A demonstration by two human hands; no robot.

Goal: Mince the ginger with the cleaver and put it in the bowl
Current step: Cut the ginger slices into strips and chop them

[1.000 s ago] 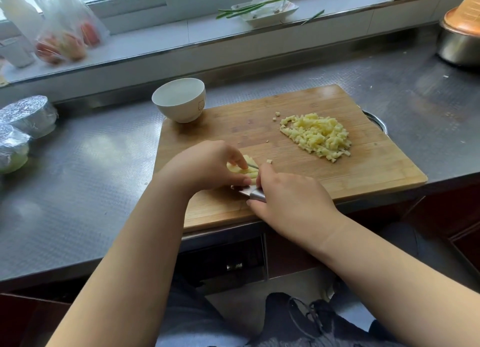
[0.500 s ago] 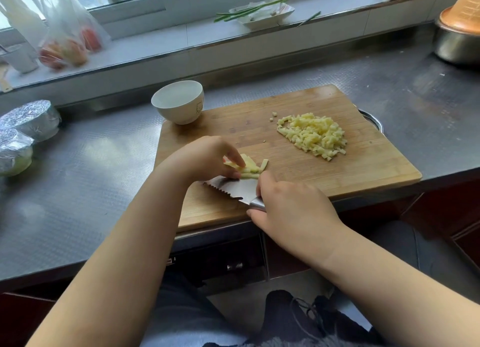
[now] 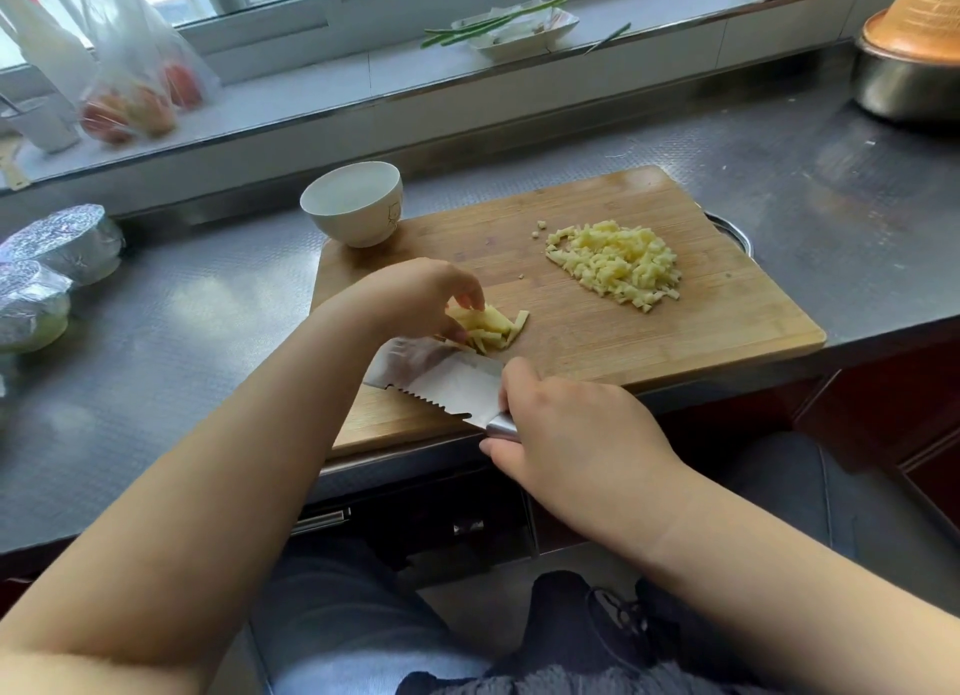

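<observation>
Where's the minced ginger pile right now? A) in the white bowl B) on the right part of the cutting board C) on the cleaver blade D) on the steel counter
B: the minced ginger pile lies on the right part of the cutting board, while the white bowl at the board's far left corner looks empty and the cleaver blade carries none.

The cleaver (image 3: 441, 377) handle is buried inside the right hand (image 3: 576, 434), and the blade's far end slips under the left hand (image 3: 415, 299). That hand covers part of the ginger strips (image 3: 493, 328) beside the cleaver. The metal pot (image 3: 904, 83), far right of it, runs off frame.
</observation>
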